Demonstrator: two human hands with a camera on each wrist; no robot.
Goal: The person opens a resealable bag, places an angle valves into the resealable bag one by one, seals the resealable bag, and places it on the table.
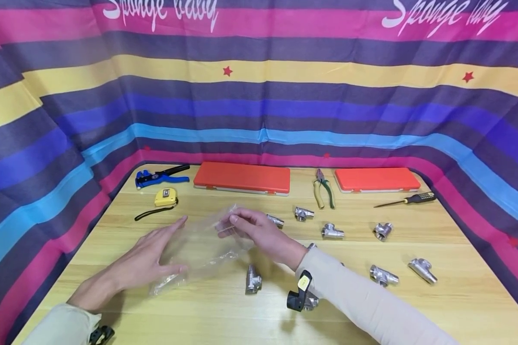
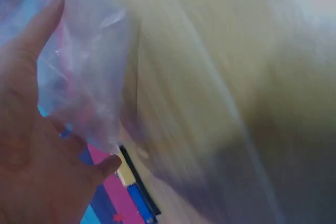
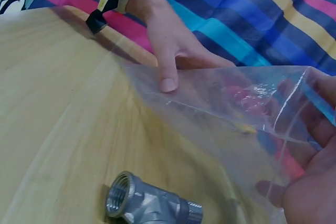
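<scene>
A clear plastic bag [image 1: 203,247] is stretched between the two hands above the wooden table. My right hand [image 1: 263,235] grips its upper right end, thumb and fingers at the strip across that end in the right wrist view. My left hand [image 1: 134,263] is at the other end with thumb and fingers spread apart. The left thumb [image 3: 168,80] lies straight against the film. Below the bag, a metal tee pipe fitting [image 1: 253,279] lies on the table; its threaded mouth shows in the right wrist view. Another fitting [image 1: 275,220] is partly hidden behind the right hand.
More tee fittings, such as one at the right [image 1: 423,270], are scattered on the right side. Along the back lie a blue wire stripper [image 1: 161,177], a yellow tape measure [image 1: 166,197], two red cases [image 1: 241,177], pliers [image 1: 323,189] and a screwdriver [image 1: 407,199]. Striped cloth [image 1: 263,110] walls the table.
</scene>
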